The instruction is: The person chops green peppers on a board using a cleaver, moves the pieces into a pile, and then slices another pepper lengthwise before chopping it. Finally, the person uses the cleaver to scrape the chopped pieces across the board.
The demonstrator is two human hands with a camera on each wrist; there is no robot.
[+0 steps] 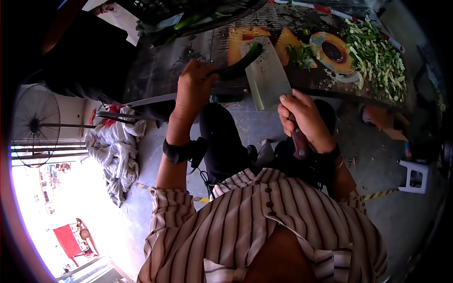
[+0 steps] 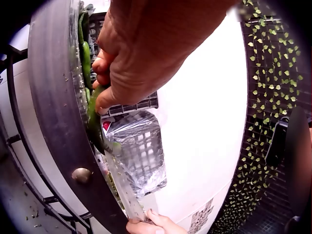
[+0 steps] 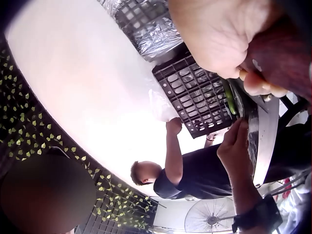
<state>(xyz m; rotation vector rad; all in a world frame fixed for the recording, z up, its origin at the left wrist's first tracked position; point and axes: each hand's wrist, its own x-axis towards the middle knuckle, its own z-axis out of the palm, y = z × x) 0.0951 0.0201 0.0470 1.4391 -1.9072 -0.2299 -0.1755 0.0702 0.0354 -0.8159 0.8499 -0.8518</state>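
My left hand [image 1: 192,87] pinches the near end of a long green pepper [image 1: 243,62], slightly curved, held along the table's near edge. A cleaver [image 1: 267,78] with a broad steel blade overlaps the pepper's far end in the head view, and small bits cling to its face. My right hand [image 1: 306,120] grips the cleaver's reddish-brown handle [image 1: 298,145], thumb up by the blade. In the left wrist view the pepper [image 2: 94,122] meets the blade [image 2: 123,183] near its tip. Chopped green and pale pieces [image 1: 375,63] lie heaped at the table's right.
The dark table [image 1: 160,70] bears large orange and yellow letters. Whole green peppers [image 1: 191,20] lie by a black crate [image 3: 195,92] at the back. Another person [image 3: 195,170] in dark clothes stands beyond. A fan [image 1: 34,125] is at left, a white stool [image 1: 415,177] at right.
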